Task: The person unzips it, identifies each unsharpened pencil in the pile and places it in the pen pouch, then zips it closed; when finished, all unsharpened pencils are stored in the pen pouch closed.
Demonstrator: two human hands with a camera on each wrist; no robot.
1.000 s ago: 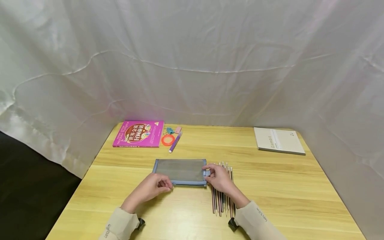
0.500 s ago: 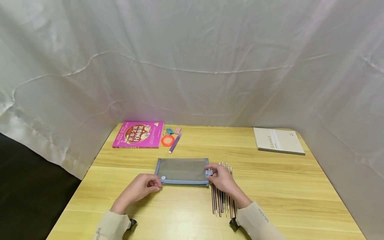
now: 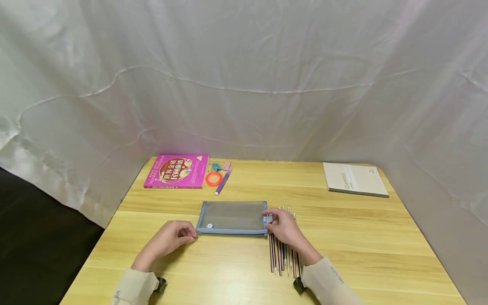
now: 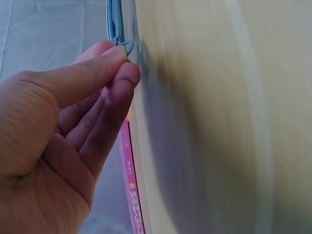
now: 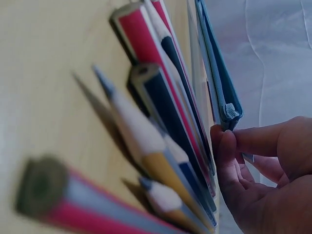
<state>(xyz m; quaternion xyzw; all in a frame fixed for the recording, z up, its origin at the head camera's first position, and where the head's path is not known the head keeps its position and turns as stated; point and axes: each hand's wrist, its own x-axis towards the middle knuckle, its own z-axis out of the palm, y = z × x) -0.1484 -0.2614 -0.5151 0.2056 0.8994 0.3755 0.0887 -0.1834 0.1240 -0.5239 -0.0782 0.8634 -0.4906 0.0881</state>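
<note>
Left wrist view: your left hand (image 4: 63,126) pinches the zipper pull (image 4: 126,45); head view hides it.
Right hand (image 3: 281,225): pinches the tab (image 5: 230,113).
Pouch (image 3: 232,217): grey mesh, flat, near the table (image 3: 381,237) front edge.

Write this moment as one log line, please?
left hand: pinches zipper pull | right hand: pinches pouch end tab | pencils: beside pouch

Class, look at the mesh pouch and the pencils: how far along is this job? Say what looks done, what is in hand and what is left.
Done: the left hand has the zipper pull at the left end of the mesh pouch, so it appears unzipped. In hand: the right hand pinches the pouch's right-end tab. Left: the pencils lie on the table beside the pouch, none inside.
</note>
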